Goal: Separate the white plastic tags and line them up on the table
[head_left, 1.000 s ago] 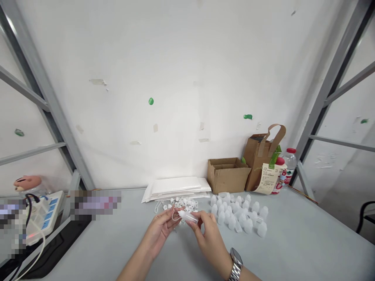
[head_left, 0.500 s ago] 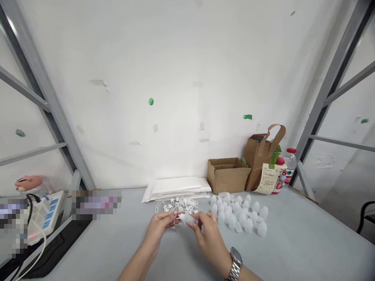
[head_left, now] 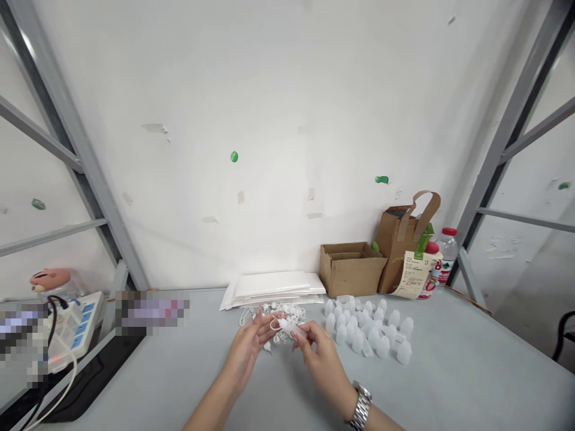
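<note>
My right hand (head_left: 321,354) pinches a small translucent white plastic tube (head_left: 291,328) between thumb and fingers. A white cap with a thin cord loop sits at the tube's left end. My left hand (head_left: 245,351) is open beside that end, palm turned toward it and fingers stretched out; whether it touches the cord I cannot tell. Behind the hands lies a pile of small white caps with cord loops (head_left: 294,312), partly hidden by my fingers. Right of my right hand, several frosted bulb-shaped plastic pieces (head_left: 359,341) stand and lie in a group.
White flat envelopes (head_left: 274,287) are stacked against the wall. An open cardboard box (head_left: 353,276), a brown paper bag (head_left: 389,245) and a red-capped bottle (head_left: 446,246) stand at the back right. On the left are a power strip (head_left: 90,311) and a black mat (head_left: 103,368).
My left hand has let go of the capped end and opened, fingers now extended. My right hand keeps hold of the tube, which is now tilted with its capped end up and left.
</note>
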The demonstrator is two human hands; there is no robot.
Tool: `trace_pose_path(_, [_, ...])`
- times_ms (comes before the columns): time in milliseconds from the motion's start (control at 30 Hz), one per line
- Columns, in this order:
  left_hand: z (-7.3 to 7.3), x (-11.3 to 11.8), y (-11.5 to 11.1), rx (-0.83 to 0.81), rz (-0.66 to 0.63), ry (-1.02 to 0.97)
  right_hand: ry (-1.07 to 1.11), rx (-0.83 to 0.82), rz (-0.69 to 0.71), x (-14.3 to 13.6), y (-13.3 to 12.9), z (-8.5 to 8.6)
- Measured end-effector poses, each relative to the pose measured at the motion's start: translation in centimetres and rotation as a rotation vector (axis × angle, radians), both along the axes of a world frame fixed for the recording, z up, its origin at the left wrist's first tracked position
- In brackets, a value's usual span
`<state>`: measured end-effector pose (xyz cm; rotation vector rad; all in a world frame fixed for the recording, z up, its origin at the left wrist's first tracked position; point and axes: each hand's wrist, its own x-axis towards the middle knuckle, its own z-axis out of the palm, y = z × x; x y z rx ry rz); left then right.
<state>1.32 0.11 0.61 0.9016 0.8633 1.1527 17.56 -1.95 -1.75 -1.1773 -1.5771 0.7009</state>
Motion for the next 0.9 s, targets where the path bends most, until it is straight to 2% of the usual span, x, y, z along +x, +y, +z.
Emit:
trace_pose_path(200, [0.0, 1.1, -0.5, 0.085, -0.006, 0.187, -0.039, 0.031, 0.013, -0.3, -0.5, 0.1])
trace_pose_path(267, [0.0, 0.7, -0.2, 0.105, 0.012, 0.238, -0.124, 0.005, 0.032, -0.1, -0.4, 0.4])
trace_pose_path(333, [0.1, -0.4, 0.4, 0.154, 0.089, 0.366, -0.226, 0.017, 0.018, 0.6, 0.0, 0.9])
trace_pose_path(367, [0.2, -1.3, 0.7, 0.194, 0.179, 0.481, -0.272, 0.048, -0.015, 1.2, 0.4, 1.1])
trace_pose_path(467, [0.4, -4.6, 1.6, 0.214, 0.491, 1.079, -0.429, 0.184, -0.198, 3.6, 1.9, 1.7])
trace_pose_path(533, [0.5, -6.5, 2.1, 0.145, 0.551, 1.368, -0.577, 0.234, -0.343, 5.5, 2.9, 1.7])
trace_pose_path(600, [0.3, -7.7, 2.4, 0.090, 0.513, 1.526, -0.710, 0.244, -0.420, 7.0, 3.7, 1.5])
trace_pose_path(733, [-0.3, -8.3, 2.7, 0.073, 0.465, 1.583, -0.859, 0.197, -0.422, 8.2, 4.2, 0.7])
trace_pose_path(900, [-0.9, -8.2, 3.1, 0.066, 0.461, 1.539, -0.915, 0.162, -0.378, 7.7, 4.0, 0.5])
